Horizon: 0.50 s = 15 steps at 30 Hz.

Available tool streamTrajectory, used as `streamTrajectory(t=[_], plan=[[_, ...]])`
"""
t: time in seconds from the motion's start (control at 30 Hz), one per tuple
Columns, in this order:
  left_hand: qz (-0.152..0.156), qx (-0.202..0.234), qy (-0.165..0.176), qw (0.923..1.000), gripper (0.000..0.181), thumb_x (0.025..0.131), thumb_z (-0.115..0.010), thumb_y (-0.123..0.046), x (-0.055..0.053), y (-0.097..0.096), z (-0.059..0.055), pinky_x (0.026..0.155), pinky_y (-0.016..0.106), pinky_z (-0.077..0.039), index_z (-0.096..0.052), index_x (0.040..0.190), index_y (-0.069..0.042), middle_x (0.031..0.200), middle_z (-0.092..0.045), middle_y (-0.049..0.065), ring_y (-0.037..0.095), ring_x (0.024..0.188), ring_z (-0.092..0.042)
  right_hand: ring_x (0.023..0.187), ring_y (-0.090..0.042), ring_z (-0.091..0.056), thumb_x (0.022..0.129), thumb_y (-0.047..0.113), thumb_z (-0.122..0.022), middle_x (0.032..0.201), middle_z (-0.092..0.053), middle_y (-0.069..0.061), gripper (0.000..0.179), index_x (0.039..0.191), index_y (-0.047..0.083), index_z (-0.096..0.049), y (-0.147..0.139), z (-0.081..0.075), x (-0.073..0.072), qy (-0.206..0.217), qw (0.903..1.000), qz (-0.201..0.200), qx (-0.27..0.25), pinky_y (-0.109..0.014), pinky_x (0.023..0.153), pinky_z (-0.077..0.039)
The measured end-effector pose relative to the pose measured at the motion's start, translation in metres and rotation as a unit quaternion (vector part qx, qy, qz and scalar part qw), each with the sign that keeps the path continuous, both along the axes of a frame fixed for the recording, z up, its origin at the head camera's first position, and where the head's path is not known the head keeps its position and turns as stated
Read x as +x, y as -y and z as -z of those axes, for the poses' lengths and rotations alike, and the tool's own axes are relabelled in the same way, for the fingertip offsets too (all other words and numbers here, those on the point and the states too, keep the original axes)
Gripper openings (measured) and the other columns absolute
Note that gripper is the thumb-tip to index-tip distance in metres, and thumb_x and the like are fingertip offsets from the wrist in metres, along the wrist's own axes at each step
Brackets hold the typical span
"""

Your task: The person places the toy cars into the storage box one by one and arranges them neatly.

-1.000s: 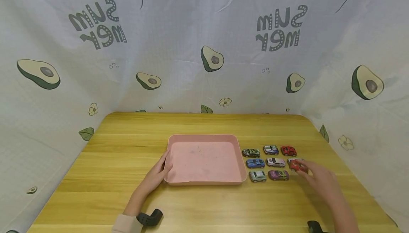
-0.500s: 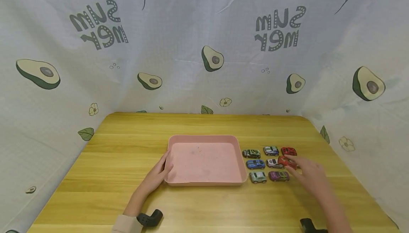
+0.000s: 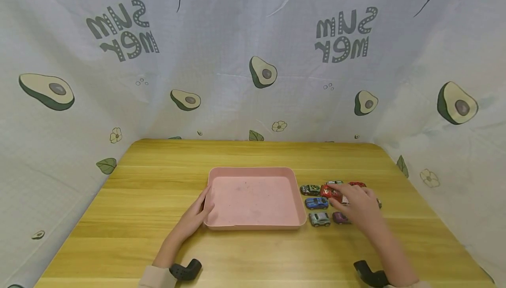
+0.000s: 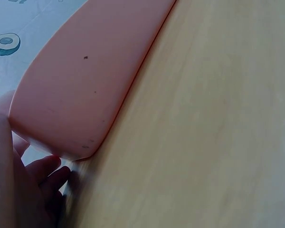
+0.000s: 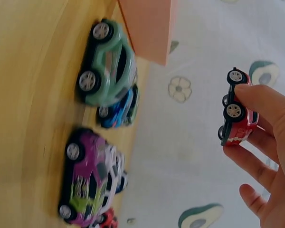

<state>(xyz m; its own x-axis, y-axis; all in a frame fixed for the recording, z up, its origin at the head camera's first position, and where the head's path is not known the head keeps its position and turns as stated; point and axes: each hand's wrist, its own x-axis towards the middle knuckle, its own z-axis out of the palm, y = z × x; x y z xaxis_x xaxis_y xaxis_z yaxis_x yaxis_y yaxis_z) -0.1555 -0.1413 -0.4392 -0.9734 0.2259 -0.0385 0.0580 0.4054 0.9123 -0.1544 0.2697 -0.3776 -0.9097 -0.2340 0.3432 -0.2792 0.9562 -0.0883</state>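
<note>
My right hand [image 3: 357, 204] pinches a red toy car [image 5: 241, 124] between thumb and fingers. In the right wrist view the car hangs in the air with its wheels toward the table side. From the head, this car overlaps the group of toy cars right of the pink tray [image 3: 257, 204]. My left hand [image 3: 192, 217] grips the tray's left side, thumb over the rim and fingers outside. The left wrist view shows those fingers beneath the tray corner [image 4: 61, 137]. Nearest the tray lie a dark green car [image 3: 310, 190], a blue car [image 3: 316, 203] and a pale green car [image 3: 319, 218].
A purple car [image 5: 83, 178] lies beside the pale green one. More cars, including another red car [image 3: 357, 184], are partly covered by my right hand. The wooden table [image 3: 253, 257] meets a white cloth [image 3: 221, 59] printed with avocados at the back and sides.
My right hand has lifted the red car from the right end of the group and carried it left over the other cars. The left hand and tray have stayed put.
</note>
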Motion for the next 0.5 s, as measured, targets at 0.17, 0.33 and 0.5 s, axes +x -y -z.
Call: streamTrajectory(t=[0.17, 0.33, 0.5], plan=[[0.000, 0.003, 0.003, 1.0000, 0.060, 0.096, -0.045, -0.026, 0.000, 0.000, 0.000, 0.114, 0.048, -0.014, -0.016, 0.147, -0.011, 0.152, -0.014, 0.015, 0.030, 0.140, -0.013, 0.080, -0.023, -0.062, 0.071, 0.026, -0.075, 0.097, -0.069, -0.005, 0.041, 0.110, 0.016, -0.065, 0.017, 0.003, -0.005, -0.058, 0.9976, -0.036, 0.005, -0.048, 0.078, -0.039], [0.001, 0.001, -0.001, 1.0000, 0.059, 0.096, -0.044, -0.025, 0.000, 0.000, 0.000, 0.114, 0.049, -0.015, -0.016, 0.146, -0.011, 0.152, -0.014, 0.015, 0.030, 0.140, -0.014, 0.083, -0.022, -0.062, 0.072, 0.031, -0.074, 0.093, -0.069, -0.002, 0.038, 0.106, 0.016, -0.066, 0.034, 0.005, -0.008, -0.096, 0.9920, -0.082, 0.002, -0.044, 0.075, -0.040], [-0.001, -0.002, -0.006, 1.0000, 0.059, 0.096, -0.043, -0.024, 0.000, 0.000, 0.000, 0.113, 0.050, -0.015, -0.016, 0.146, -0.011, 0.152, -0.015, 0.015, 0.031, 0.140, -0.014, 0.081, -0.022, -0.063, 0.086, 0.057, -0.035, 0.090, -0.070, -0.003, 0.056, 0.102, 0.014, -0.067, 0.052, 0.011, -0.016, -0.159, 0.9764, -0.146, 0.017, -0.042, 0.072, -0.043]])
